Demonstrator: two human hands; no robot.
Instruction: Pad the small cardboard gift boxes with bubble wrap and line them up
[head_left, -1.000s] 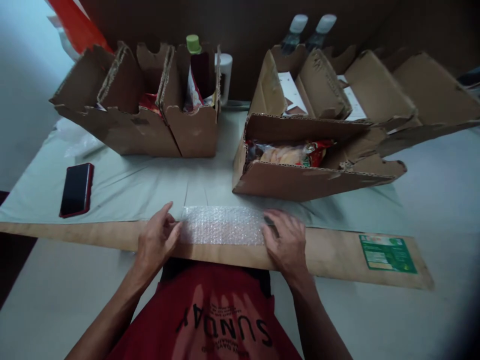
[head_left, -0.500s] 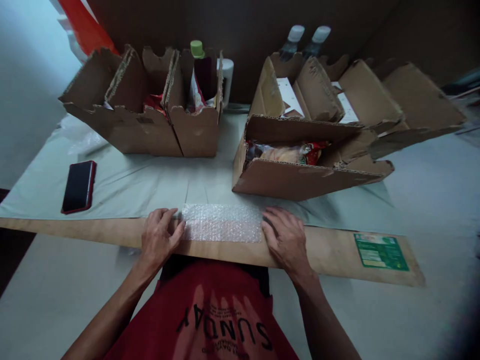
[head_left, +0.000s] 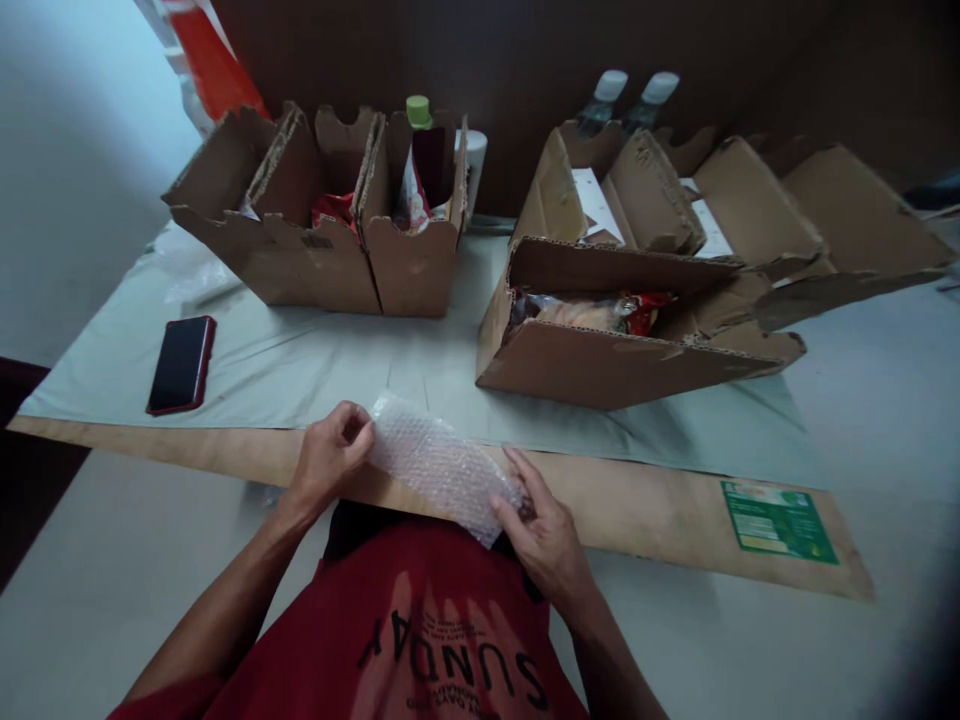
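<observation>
A clear strip of bubble wrap (head_left: 442,462) lies aslant at the table's front edge, its lower right end hanging past the edge towards the red shirt. At its upper left end, my left hand (head_left: 337,448) is closed, thumb and forefinger pinching the corner. The lower right end is held by my right hand (head_left: 541,535), with the thumb on the near side and other fingers curled at the far side; its forefinger is stretched out. The fingertips under the wrap are partly hidden.
A phone (head_left: 181,365) lies left on the pale cloth (head_left: 360,365). Cardboard bins (head_left: 322,275) stand behind it, and a bin with packaged snacks (head_left: 615,375) stands right. Bottles (head_left: 604,100) rise at the back. A green label (head_left: 780,522) is on the wooden edge (head_left: 637,505).
The bubble wrap has gone from flat and level to slanted, its right end drawn down over the edge. Both hands have closed on its ends, and the right hand has moved left and nearer.
</observation>
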